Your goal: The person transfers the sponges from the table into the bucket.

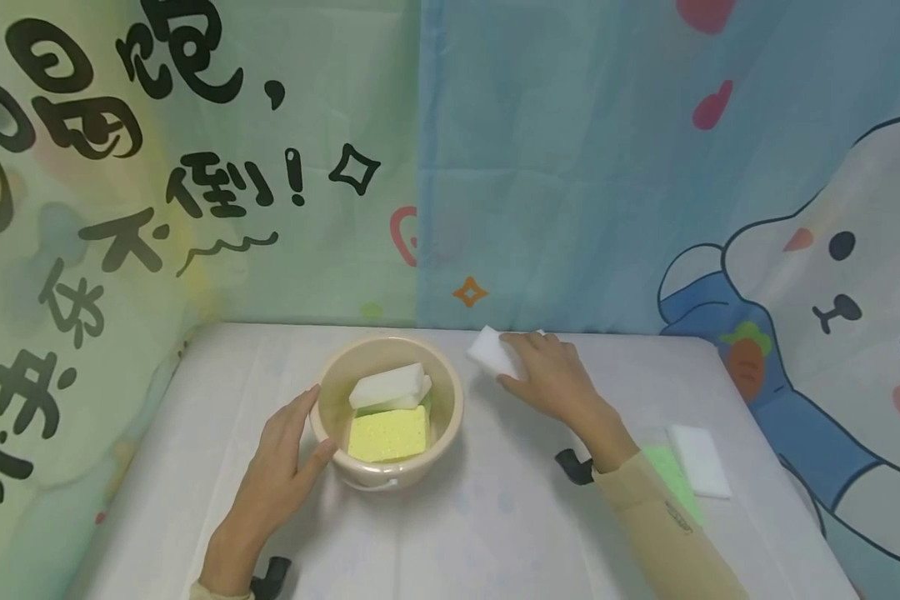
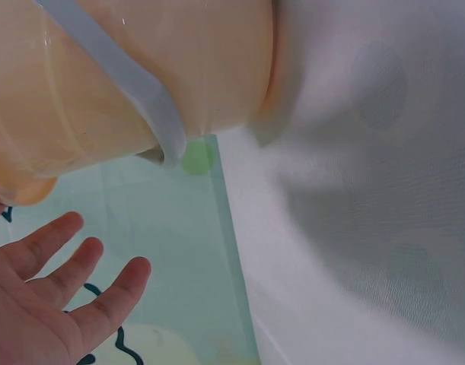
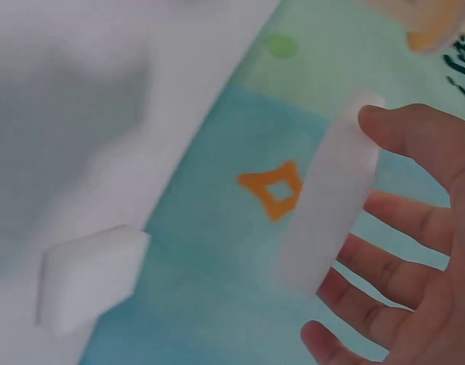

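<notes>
A cream bucket (image 1: 450,417) with a pale handle (image 2: 144,91) stands on the white-covered table. Inside lie a yellow sponge (image 1: 388,435), white sponge blocks (image 1: 387,387) and a bit of green. My left hand (image 1: 281,471) is at the bucket's left side, thumb and index finger at the rim, its other fingers loosely extended in the left wrist view. To the right of the bucket, my right hand (image 1: 551,375) pinches a white sponge block (image 3: 331,198) between thumb and fingers, held above the table. Another white block (image 3: 91,281) sits near the table's back edge, mostly hidden by that hand in the head view.
Beside the right forearm lie a green sponge (image 1: 673,479), partly covered by the sleeve, and a flat white block (image 1: 699,461). A printed fabric backdrop (image 1: 540,208) rises behind the table's back edge and along both sides.
</notes>
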`<state>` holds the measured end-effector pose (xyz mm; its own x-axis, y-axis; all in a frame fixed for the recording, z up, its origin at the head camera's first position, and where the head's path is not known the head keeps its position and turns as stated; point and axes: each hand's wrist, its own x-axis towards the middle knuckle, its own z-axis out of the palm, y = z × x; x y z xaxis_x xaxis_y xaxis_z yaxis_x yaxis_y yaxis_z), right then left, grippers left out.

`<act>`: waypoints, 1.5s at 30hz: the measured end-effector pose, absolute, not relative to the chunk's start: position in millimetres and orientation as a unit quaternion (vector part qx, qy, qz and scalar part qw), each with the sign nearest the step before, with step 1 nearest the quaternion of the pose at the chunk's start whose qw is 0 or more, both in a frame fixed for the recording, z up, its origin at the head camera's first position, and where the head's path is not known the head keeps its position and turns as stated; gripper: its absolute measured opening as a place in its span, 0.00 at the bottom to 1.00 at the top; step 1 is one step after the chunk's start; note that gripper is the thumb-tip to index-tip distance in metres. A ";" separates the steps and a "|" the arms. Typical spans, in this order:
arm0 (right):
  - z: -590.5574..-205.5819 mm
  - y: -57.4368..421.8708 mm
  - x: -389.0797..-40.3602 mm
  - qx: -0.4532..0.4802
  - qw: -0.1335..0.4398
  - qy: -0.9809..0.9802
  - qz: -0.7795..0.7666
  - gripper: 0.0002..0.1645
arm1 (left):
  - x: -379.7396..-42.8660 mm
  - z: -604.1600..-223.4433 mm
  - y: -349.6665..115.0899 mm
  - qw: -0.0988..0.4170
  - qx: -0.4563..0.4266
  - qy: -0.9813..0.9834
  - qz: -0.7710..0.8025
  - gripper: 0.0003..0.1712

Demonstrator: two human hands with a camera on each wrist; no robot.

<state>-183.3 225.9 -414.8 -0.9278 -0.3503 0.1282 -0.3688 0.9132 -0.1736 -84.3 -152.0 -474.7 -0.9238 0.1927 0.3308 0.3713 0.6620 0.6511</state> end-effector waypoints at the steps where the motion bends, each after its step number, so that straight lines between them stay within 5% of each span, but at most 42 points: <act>1: -411.8 225.5 -181.0 0.187 0.047 -0.977 0.094 0.36 | -84.5 -475.1 -152.0 0.117 -0.156 -0.904 -0.380 0.42; 32: -356.7 166.0 -142.5 0.347 0.103 -0.928 0.089 0.30 | -84.5 -476.6 -151.3 0.117 -0.148 -0.906 -0.379 0.41; 45: -367.4 107.5 -140.0 0.399 0.013 -0.915 0.059 0.30 | -84.6 -476.8 -153.3 0.115 -0.153 -0.903 -0.383 0.42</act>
<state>-140.0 107.5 -367.4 -0.6812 -0.7287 0.0701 -0.7317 0.6746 -0.0979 -84.6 -153.3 -476.8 -0.9264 0.1887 0.3258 0.3654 0.6592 0.6572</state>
